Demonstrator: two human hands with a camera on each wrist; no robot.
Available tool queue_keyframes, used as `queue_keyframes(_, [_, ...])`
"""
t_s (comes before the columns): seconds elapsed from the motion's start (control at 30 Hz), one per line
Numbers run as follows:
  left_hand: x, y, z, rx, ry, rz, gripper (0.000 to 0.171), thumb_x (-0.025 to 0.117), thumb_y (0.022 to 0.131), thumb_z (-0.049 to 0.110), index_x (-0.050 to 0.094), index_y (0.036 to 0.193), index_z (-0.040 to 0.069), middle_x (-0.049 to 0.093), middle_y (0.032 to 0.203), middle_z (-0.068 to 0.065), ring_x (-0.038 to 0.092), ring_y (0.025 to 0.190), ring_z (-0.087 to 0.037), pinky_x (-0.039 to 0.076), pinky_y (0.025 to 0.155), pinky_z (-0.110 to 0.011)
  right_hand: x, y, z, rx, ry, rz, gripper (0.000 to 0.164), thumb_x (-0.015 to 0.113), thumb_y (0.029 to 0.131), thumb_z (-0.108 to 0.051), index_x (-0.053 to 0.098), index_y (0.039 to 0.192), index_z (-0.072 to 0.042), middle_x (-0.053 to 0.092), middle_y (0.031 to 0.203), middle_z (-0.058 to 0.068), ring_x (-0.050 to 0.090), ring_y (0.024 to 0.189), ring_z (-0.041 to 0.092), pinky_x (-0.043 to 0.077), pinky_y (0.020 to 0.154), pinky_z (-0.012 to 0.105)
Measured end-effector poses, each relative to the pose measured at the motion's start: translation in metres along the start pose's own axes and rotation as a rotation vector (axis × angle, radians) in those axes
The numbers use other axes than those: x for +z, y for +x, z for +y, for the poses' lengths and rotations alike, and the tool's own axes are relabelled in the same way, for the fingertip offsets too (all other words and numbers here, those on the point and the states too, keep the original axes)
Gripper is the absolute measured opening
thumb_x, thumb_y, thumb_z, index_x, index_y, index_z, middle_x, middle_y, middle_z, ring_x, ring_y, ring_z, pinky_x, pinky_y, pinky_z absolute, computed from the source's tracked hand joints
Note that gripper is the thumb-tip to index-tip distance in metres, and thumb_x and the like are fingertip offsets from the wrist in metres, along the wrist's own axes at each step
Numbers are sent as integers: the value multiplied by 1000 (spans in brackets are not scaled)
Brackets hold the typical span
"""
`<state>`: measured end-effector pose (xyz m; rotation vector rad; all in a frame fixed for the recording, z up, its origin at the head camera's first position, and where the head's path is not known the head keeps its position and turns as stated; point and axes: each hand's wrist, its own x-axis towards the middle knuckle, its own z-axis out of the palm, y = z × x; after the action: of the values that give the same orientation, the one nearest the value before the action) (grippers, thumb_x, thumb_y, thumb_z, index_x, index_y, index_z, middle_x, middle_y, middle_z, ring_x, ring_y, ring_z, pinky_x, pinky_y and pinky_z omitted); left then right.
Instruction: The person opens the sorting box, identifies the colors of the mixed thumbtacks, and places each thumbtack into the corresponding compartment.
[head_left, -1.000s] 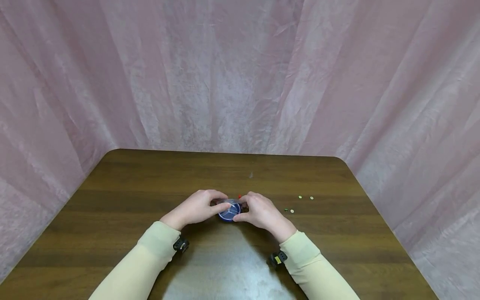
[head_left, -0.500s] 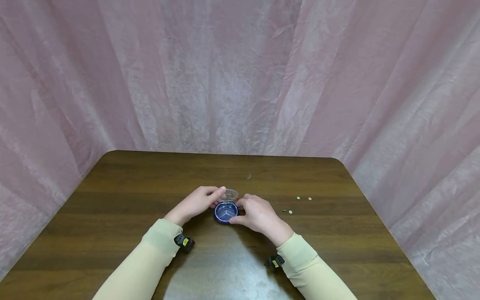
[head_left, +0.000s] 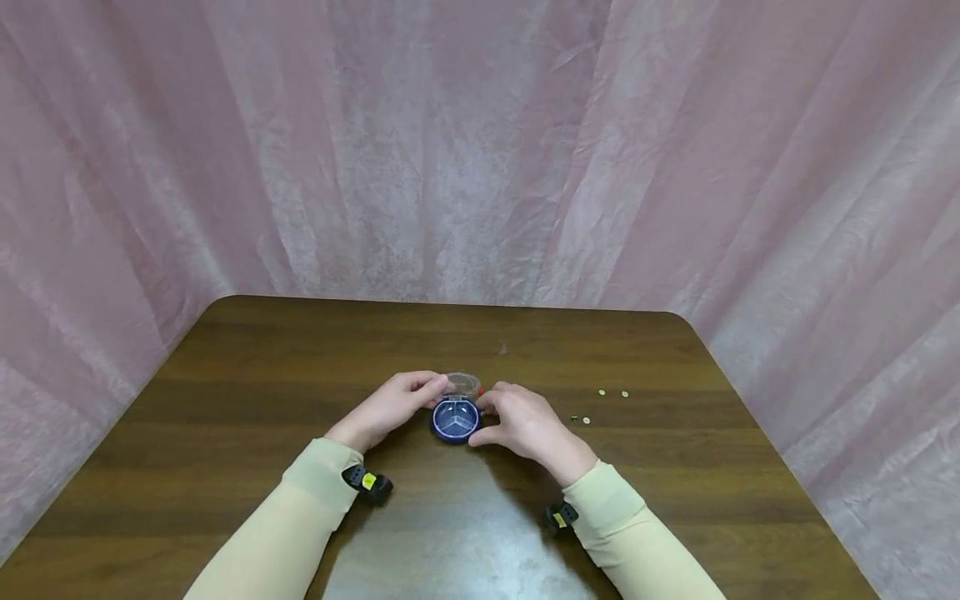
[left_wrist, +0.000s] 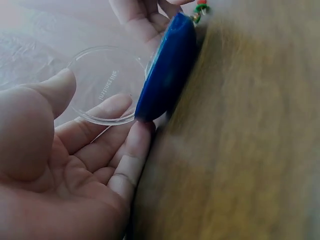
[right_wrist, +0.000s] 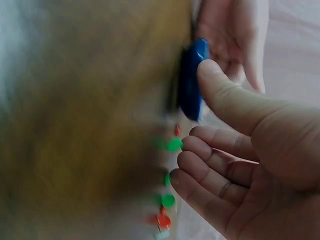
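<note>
As the head view shows, our box (head_left: pixel 455 420) sits on the table (head_left: pixel 450 533), its lid (head_left: pixel 465 384) raised. From the left wrist, our left hand (left_wrist: pixel 70 175), fingers relaxed, touches that probably brittle lid. From the right, our loosely extended right hand (right_wrist: pixel 265 160) touches the box: likely light, stiff, best side-gripped.

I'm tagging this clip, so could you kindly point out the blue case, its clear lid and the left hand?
Blue case (head_left: pixel 455 420), head view: its divided interior.
Clear lid (left_wrist: pixel 106 80), left wrist view: its transparent face.
Left hand (head_left: pixel 390 408), head view: the back of the hand.
</note>
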<state>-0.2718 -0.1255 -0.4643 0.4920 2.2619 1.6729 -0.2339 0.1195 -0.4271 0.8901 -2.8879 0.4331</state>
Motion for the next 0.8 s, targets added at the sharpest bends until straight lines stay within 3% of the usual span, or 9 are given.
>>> queue_keyframes(0.2, [3, -1, 0, 21, -22, 13, 48, 53, 101, 46, 66, 129, 9, 67, 123, -5, 61, 113, -21, 45, 98, -37, -11, 3, 14, 60, 3, 25, 26, 84, 76, -26, 76, 99, -18, 62, 87, -3, 57, 78, 10, 46, 70, 30])
queue_keyframes(0.3, [5, -1, 0, 23, -25, 23, 46, 53, 102, 45, 67, 127, 9, 68, 122, -4, 62, 113, -21, 46, 97, -36, -10, 5, 15, 42, -12, 17, 19, 81, 79, -21, 76, 97, -18, 63, 85, -6, 58, 77, 10, 46, 69, 30])
queue_keyframes(0.53, [9, -2, -1, 26, -47, -3, 45, 53, 101, 46, 67, 127, 12, 67, 124, 0, 61, 116, -17, 46, 98, -34, -4, 8, 12, 22, -60, 52, 8, 80, 81, -23, 73, 85, -22, 62, 75, -14, 59, 70, 8, 45, 62, 29])
queue_keyframes(0.8, [6, -4, 0, 16, -77, 3, 41, 53, 101, 45, 68, 125, 15, 67, 124, 0, 60, 118, -15, 47, 97, -34, 0, 10, 7, 30, -89, 21, 8, 75, 83, -22, 69, 80, -25, 57, 72, -14, 55, 67, 9, 44, 59, 30])
